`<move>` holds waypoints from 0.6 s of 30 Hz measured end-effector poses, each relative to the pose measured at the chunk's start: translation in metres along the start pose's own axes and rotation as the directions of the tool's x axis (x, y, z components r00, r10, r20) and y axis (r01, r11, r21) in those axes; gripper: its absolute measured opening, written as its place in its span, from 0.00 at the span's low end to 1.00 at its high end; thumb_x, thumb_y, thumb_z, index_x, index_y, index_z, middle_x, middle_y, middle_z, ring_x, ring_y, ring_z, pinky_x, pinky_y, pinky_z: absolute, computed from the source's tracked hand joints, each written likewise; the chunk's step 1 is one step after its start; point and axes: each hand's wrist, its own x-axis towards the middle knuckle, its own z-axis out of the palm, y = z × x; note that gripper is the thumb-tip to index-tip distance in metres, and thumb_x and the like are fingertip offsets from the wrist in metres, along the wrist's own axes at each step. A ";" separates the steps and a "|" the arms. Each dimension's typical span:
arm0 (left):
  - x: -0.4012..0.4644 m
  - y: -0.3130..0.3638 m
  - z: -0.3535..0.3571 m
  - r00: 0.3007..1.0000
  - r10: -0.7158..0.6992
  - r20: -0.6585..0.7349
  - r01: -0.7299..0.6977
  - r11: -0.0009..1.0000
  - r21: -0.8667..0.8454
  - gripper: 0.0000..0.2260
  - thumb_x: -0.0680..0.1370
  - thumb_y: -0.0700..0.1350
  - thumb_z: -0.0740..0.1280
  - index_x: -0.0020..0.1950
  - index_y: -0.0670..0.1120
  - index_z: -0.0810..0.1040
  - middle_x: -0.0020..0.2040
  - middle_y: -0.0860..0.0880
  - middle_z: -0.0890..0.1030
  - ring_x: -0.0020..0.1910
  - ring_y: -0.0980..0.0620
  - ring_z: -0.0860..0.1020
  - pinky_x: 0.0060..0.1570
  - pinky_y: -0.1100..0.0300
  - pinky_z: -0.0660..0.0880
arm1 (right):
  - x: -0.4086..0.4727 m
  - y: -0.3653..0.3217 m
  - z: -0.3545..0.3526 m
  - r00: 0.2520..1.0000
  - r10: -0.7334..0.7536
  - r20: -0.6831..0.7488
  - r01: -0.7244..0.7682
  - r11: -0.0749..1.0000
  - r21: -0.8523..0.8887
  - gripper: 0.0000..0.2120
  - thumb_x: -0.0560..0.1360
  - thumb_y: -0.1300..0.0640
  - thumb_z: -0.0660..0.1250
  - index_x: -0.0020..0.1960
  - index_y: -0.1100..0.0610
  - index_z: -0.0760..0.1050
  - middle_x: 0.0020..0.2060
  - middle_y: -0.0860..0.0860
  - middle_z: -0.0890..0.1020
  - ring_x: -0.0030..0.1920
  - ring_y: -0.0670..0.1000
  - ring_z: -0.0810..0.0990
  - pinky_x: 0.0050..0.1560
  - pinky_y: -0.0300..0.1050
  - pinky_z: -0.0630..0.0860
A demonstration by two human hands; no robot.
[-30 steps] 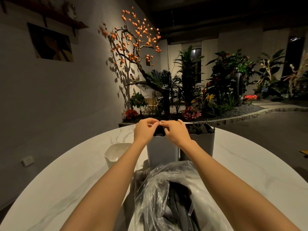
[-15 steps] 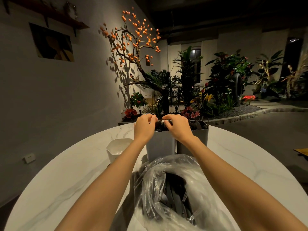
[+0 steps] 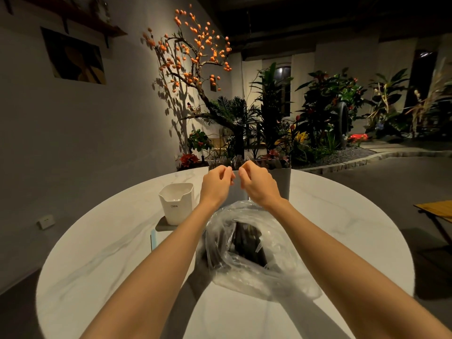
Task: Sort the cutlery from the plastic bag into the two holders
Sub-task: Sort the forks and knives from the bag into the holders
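Round white table (image 3: 102, 260) under everything; clear bag (image 3: 276, 277) of dark cutlery (image 3: 247, 243) at centre, mouth open toward 12 o'clock; two grey holders (image 3: 281, 182) at 12 o'clock beyond the bag, cutlery tips showing above the rims; white cup (image 3: 177, 204) at 10 o'clock. Left hand (image 3: 216, 184) and right hand (image 3: 256, 184) raised side by side before the holders, fingers curled, thumb and forefinger pinched; anything held too small to tell.

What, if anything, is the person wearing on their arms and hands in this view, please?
Nothing shows on either one. The left hand and the right hand are bare, with no gloves, rings or watch visible, and both forearms are uncovered right down to the bottom edge of the frame, with no sleeve in view.
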 end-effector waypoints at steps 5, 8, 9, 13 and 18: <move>-0.029 -0.005 0.002 0.999 -0.006 0.032 0.007 1.000 -0.013 0.16 0.82 0.45 0.58 0.36 0.47 0.77 0.32 0.50 0.78 0.33 0.54 0.76 0.45 0.50 0.76 | -0.030 0.002 0.001 0.999 0.042 0.022 -0.043 0.999 0.026 0.16 0.82 0.51 0.52 0.45 0.58 0.72 0.38 0.54 0.81 0.41 0.57 0.78 0.44 0.54 0.76; -0.043 -0.010 0.004 0.999 -0.013 0.045 0.014 1.000 -0.010 0.16 0.82 0.45 0.58 0.36 0.48 0.77 0.32 0.49 0.79 0.33 0.52 0.77 0.45 0.48 0.77 | -0.045 0.002 0.002 0.997 0.055 0.045 -0.056 0.998 0.022 0.16 0.82 0.52 0.52 0.45 0.59 0.73 0.39 0.54 0.82 0.41 0.56 0.78 0.44 0.52 0.75; -0.047 -0.012 0.005 0.999 -0.015 0.050 0.015 1.000 -0.005 0.16 0.82 0.45 0.58 0.36 0.48 0.77 0.32 0.49 0.79 0.34 0.51 0.76 0.45 0.47 0.78 | -0.050 0.003 0.003 0.997 0.062 0.056 -0.063 0.998 0.014 0.16 0.82 0.52 0.52 0.45 0.59 0.74 0.39 0.54 0.82 0.41 0.56 0.79 0.44 0.52 0.75; -0.064 -0.025 0.011 0.998 -0.045 0.053 0.044 0.999 0.024 0.15 0.82 0.46 0.58 0.37 0.48 0.78 0.34 0.50 0.79 0.36 0.51 0.78 0.48 0.46 0.79 | -0.067 0.014 0.009 0.981 0.115 0.155 -0.113 0.993 -0.024 0.16 0.81 0.54 0.53 0.41 0.56 0.75 0.37 0.53 0.82 0.39 0.54 0.80 0.44 0.50 0.76; -0.078 -0.052 0.019 0.995 -0.097 0.018 0.092 0.975 0.201 0.11 0.78 0.51 0.60 0.41 0.51 0.80 0.47 0.49 0.79 0.49 0.48 0.76 0.57 0.44 0.72 | -0.084 0.037 0.023 0.944 0.221 0.246 -0.188 0.971 -0.150 0.16 0.79 0.56 0.56 0.36 0.60 0.74 0.33 0.54 0.78 0.37 0.55 0.77 0.40 0.48 0.74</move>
